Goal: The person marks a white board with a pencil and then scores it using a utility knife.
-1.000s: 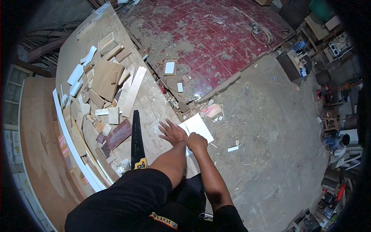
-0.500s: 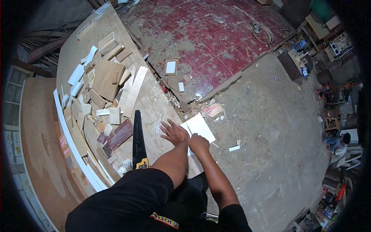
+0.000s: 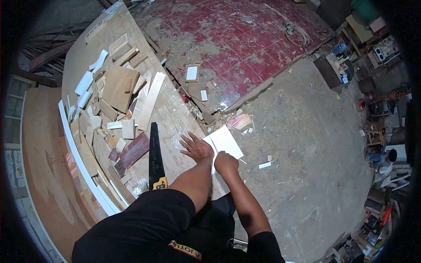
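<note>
My left hand (image 3: 196, 147) lies with fingers spread on the wooden work table (image 3: 173, 109), its heel beside a white panel (image 3: 226, 141). My right hand (image 3: 226, 164) is closed in a fist at the panel's near edge; what it grips is hidden. The panel reaches past the table edge, with a dark line across its left part. A hand saw (image 3: 155, 158) with a black blade and yellow handle rests left of my left forearm. A reddish-brown board (image 3: 133, 151) lies further left.
Wood offcuts (image 3: 118, 87) and white curved pieces (image 3: 84, 83) are heaped on the table. Scraps (image 3: 265, 165) lie on the concrete floor right of it. Red tiles (image 3: 237, 44) are beyond. A person (image 3: 386, 160) is at the far right.
The whole view has shifted slightly. Both hands keep nearly the same place at the white panel, my left spread and my right closed.
</note>
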`<state>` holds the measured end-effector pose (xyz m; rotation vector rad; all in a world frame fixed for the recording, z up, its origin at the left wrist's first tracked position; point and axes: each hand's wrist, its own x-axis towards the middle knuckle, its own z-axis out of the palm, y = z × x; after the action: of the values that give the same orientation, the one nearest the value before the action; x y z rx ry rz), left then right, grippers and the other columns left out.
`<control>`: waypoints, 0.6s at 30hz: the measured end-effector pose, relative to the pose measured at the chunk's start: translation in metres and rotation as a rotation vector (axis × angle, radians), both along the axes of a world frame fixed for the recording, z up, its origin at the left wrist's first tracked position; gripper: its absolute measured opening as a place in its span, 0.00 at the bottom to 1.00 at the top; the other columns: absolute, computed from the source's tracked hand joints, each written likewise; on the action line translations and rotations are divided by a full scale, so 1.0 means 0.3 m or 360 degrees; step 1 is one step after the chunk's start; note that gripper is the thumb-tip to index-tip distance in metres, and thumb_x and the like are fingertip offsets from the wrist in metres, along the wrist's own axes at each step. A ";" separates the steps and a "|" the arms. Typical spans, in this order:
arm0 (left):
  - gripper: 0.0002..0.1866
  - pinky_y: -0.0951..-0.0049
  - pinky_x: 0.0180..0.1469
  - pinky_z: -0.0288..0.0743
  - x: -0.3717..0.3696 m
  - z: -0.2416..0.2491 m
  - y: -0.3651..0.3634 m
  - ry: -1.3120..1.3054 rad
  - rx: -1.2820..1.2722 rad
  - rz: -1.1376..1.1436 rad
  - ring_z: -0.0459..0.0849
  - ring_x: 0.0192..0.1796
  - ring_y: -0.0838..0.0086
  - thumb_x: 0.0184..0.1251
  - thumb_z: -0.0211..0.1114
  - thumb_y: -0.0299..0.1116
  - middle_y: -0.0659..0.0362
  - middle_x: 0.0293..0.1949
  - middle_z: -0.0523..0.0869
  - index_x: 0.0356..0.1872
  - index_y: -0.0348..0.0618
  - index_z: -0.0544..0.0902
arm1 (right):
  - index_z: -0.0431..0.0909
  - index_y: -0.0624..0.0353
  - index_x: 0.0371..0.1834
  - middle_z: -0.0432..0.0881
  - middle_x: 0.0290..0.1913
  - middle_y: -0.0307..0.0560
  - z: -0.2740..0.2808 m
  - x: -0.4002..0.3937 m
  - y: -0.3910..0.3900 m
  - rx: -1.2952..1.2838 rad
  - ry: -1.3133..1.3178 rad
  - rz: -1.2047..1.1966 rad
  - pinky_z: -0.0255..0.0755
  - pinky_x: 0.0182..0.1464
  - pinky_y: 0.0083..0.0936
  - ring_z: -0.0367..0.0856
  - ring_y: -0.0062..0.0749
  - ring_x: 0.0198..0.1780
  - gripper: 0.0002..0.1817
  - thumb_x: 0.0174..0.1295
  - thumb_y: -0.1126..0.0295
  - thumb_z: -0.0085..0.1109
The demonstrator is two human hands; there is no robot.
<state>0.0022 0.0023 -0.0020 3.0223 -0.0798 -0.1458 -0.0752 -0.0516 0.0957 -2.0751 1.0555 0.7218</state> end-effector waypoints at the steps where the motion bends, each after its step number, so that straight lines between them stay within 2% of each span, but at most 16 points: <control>1: 0.34 0.32 0.73 0.34 0.004 -0.004 -0.005 -0.0003 0.0000 -0.0005 0.39 0.79 0.46 0.72 0.48 0.41 0.45 0.78 0.43 0.77 0.47 0.51 | 0.79 0.69 0.49 0.84 0.46 0.66 0.057 0.003 -0.005 0.0000 -0.0003 -0.0005 0.79 0.50 0.43 0.86 0.55 0.48 0.18 0.64 0.67 0.46; 3: 0.34 0.32 0.73 0.35 0.003 -0.012 0.002 -0.0035 0.0031 -0.0011 0.40 0.79 0.45 0.72 0.49 0.41 0.44 0.78 0.43 0.77 0.47 0.52 | 0.80 0.68 0.50 0.84 0.47 0.66 0.154 0.006 0.000 0.0011 0.0111 0.0005 0.79 0.50 0.41 0.85 0.55 0.49 0.19 0.63 0.68 0.46; 7: 0.34 0.31 0.73 0.35 0.003 -0.029 0.006 -0.0070 0.0000 -0.0003 0.41 0.79 0.45 0.71 0.49 0.41 0.45 0.78 0.43 0.76 0.48 0.53 | 0.81 0.67 0.49 0.85 0.47 0.63 0.058 0.094 -0.028 0.0122 -0.0015 0.0006 0.79 0.50 0.42 0.86 0.52 0.49 0.18 0.63 0.67 0.48; 8: 0.34 0.30 0.72 0.35 0.007 -0.036 0.014 -0.0037 -0.0010 -0.0001 0.41 0.79 0.45 0.71 0.49 0.41 0.45 0.78 0.44 0.76 0.47 0.53 | 0.83 0.66 0.48 0.85 0.48 0.61 0.003 0.109 -0.028 0.0046 -0.0034 0.0084 0.79 0.51 0.42 0.86 0.52 0.49 0.18 0.63 0.67 0.49; 11: 0.34 0.30 0.72 0.36 0.005 -0.032 0.005 -0.0049 -0.0024 0.0000 0.42 0.79 0.45 0.71 0.50 0.40 0.44 0.78 0.44 0.76 0.48 0.54 | 0.84 0.65 0.46 0.85 0.49 0.61 -0.015 0.095 -0.022 -0.0012 -0.0031 0.0009 0.78 0.52 0.42 0.86 0.53 0.50 0.18 0.63 0.67 0.48; 14: 0.34 0.30 0.72 0.36 0.000 -0.030 0.002 -0.0117 -0.0023 0.0006 0.43 0.79 0.45 0.70 0.50 0.40 0.44 0.78 0.45 0.76 0.48 0.54 | 0.84 0.66 0.45 0.84 0.49 0.63 0.109 0.037 -0.014 0.0042 0.0075 -0.0036 0.78 0.53 0.42 0.85 0.53 0.50 0.18 0.63 0.67 0.48; 18: 0.34 0.30 0.72 0.36 -0.003 -0.032 0.003 -0.0125 -0.0025 0.0004 0.43 0.79 0.45 0.71 0.49 0.40 0.45 0.78 0.44 0.77 0.49 0.53 | 0.84 0.65 0.46 0.85 0.49 0.62 0.077 0.044 -0.023 0.0065 0.0023 0.0007 0.78 0.53 0.41 0.85 0.52 0.51 0.18 0.63 0.67 0.49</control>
<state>0.0011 0.0031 -0.0116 3.0120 -0.0836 -0.0257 -0.0620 -0.0586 0.1189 -2.0411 1.0363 0.7554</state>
